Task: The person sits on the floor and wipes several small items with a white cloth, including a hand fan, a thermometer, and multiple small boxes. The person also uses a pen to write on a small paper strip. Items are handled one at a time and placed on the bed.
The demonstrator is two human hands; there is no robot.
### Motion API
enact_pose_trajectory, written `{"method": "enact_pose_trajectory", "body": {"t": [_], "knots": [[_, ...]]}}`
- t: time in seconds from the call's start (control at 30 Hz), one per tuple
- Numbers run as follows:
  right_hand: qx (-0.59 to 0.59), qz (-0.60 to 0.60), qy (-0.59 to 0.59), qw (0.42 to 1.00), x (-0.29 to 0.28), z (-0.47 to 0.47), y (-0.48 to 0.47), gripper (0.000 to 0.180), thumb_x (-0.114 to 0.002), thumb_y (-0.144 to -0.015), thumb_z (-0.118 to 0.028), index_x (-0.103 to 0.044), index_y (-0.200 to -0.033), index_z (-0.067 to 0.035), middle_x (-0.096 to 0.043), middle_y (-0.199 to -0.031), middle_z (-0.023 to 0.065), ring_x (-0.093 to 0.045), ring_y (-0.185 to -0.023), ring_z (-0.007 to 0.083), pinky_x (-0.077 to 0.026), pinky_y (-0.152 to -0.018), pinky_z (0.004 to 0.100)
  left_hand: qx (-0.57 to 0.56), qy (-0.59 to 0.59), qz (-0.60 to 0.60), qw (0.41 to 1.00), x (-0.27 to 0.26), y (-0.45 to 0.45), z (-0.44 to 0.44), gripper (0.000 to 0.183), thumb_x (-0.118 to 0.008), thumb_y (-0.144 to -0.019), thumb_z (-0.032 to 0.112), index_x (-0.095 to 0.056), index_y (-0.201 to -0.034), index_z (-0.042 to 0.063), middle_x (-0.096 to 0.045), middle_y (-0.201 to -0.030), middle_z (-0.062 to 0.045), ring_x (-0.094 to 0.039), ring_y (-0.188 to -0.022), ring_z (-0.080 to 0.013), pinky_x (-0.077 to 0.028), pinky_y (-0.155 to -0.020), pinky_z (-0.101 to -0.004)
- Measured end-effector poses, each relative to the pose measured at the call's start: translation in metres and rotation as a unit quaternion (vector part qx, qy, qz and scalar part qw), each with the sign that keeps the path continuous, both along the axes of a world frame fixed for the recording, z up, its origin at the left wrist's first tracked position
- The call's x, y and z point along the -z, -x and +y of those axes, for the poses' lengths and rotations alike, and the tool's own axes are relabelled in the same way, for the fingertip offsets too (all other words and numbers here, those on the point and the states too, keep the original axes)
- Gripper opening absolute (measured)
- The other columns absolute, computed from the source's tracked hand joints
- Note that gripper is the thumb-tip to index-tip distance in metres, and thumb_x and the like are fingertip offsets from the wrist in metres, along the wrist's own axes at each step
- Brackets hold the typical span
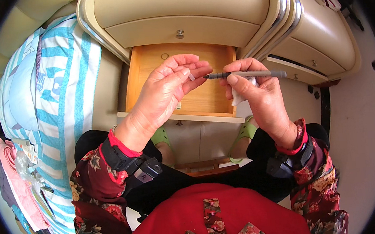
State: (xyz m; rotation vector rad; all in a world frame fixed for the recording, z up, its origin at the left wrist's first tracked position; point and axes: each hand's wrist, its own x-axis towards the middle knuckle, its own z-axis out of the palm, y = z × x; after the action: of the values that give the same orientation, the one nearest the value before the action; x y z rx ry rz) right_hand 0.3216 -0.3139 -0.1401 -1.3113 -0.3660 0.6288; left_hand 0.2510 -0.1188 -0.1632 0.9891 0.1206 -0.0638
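Note:
In my right hand (255, 91) is a grey pen (260, 73), held about level between thumb and fingers, its dark tip pointing left. A crumpled white tissue (239, 96) is tucked under the fingers of the same hand. My left hand (168, 88) pinches a small whitish, translucent piece (191, 77) between thumb and fingers, close to the pen's tip; what it is I cannot tell. Both hands are above a pulled-out wooden drawer (146, 65). Inside it lie a small ring-shaped item (164, 56) near the back and a small printed label (178, 106) near the front.
The drawer belongs to a cream cabinet (181, 4) with a round knob (180, 34). On the left is a bed with a blue-and-white striped cover (51, 129), with a pink cloth (19, 188) and plastic bags on it. A second cabinet (321, 41) stands at right.

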Motion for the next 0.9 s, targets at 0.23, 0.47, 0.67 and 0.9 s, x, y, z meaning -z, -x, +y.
{"method": "enact_pose_trajectory", "body": {"t": [0.23, 0.47, 0.67, 0.9], "knots": [[-0.02, -0.146, 0.087, 0.985, -0.004, 0.001, 0.011, 0.015, -0.063, -0.086, -0.001, -0.058, -0.101, 0.002, -0.065, -0.088, 0.0047, -0.059, -0.074, 0.007, -0.05, -0.062, 0.0205, -0.01, 0.05, 0.02, 0.999, -0.002, -0.001, -0.003, 0.024, -0.046, -0.097, 0.014, -0.055, -0.114, 0.0, -0.06, -0.115, -0.015, -0.055, -0.113, -0.0221, -0.043, -0.099, -0.0344], [0.001, -0.193, 0.068, 0.979, 0.001, 0.006, 0.011, 0.011, -0.066, -0.084, -0.003, -0.06, -0.093, -0.002, -0.061, -0.071, -0.0002, -0.056, -0.061, 0.0034, -0.046, -0.054, 0.0196, -0.015, 0.059, 0.024, 0.998, -0.001, 0.0, -0.005, 0.024, -0.046, -0.097, 0.014, -0.056, -0.113, 0.0, -0.06, -0.114, -0.015, -0.056, -0.112, -0.0221, -0.044, -0.099, -0.0343], [-0.003, -0.21, 0.068, 0.975, 0.002, 0.006, 0.011, 0.011, -0.067, -0.084, -0.003, -0.06, -0.093, -0.003, -0.061, -0.071, 0.0, -0.056, -0.06, 0.0042, -0.045, -0.054, 0.0198, -0.009, 0.058, 0.026, 0.998, -0.001, 0.001, -0.005, 0.025, -0.045, -0.097, 0.015, -0.052, -0.116, -0.001, -0.059, -0.118, -0.016, -0.055, -0.113, -0.0201, -0.042, -0.1, -0.0338], [0.02, -0.256, 0.069, 0.964, 0.006, 0.007, 0.009, 0.011, -0.067, -0.083, -0.003, -0.061, -0.093, -0.003, -0.061, -0.07, 0.0008, -0.055, -0.06, 0.004, -0.045, -0.054, 0.0201, 0.008, 0.045, 0.015, 0.999, -0.002, 0.002, -0.01, 0.026, -0.044, -0.098, 0.015, -0.052, -0.117, -0.001, -0.058, -0.12, -0.015, -0.055, -0.113, -0.0213, -0.043, -0.1, -0.0348]]}}
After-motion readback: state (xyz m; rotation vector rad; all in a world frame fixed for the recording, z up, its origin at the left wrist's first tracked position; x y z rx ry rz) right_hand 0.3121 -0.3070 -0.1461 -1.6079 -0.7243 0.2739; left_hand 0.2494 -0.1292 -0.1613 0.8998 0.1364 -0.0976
